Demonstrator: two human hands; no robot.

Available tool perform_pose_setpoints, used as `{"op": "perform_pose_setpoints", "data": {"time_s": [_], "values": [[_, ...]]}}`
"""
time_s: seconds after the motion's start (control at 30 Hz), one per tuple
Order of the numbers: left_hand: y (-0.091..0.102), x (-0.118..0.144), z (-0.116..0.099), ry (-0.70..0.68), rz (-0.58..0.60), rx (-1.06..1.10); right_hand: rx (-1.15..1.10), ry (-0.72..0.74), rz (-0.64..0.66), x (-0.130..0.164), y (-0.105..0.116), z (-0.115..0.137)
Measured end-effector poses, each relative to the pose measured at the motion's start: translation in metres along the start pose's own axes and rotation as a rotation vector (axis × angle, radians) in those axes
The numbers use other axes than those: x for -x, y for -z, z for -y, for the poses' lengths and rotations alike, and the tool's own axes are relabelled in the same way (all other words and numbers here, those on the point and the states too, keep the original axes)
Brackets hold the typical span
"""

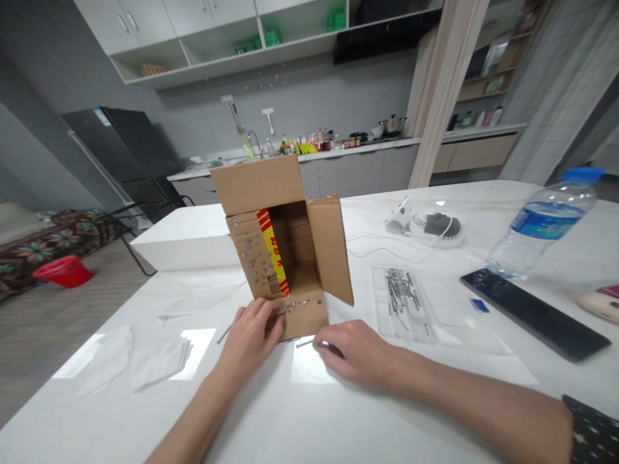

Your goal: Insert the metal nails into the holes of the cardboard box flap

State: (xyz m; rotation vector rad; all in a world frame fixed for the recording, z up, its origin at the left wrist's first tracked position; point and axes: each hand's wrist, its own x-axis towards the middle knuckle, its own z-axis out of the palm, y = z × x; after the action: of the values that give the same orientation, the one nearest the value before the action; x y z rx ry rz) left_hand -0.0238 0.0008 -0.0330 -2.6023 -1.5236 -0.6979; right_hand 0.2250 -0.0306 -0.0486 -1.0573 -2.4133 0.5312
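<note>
A cardboard box (294,258) stands on the white table with its flaps spread and its opening facing me. Round metal heads dot its left side, and more heads and small holes run in a row along the lower flap (304,322). At that flap's left edge, my left hand (252,327) is closed, thumb and forefinger curled close to the row; whatever lies between their tips is too small to make out. Just right of the flap, low over the table, my right hand (355,348) pinches a thin metal nail (304,343) that points left.
A clear compartment tray (401,303) with several nails lies right of the box. Beyond it are a black phone (532,312), a water bottle (544,222) and a white round device (435,229) with a cable. White tissues (159,361) lie on the left.
</note>
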Motion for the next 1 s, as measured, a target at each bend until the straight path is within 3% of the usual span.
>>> {"op": "perform_pose_setpoints", "data": {"time_s": [1.0], "values": [[0.0008,-0.0021,0.0029,0.068,0.103,0.093,-0.024,-0.007,-0.001,0.0007,0.0018,0.001]]}}
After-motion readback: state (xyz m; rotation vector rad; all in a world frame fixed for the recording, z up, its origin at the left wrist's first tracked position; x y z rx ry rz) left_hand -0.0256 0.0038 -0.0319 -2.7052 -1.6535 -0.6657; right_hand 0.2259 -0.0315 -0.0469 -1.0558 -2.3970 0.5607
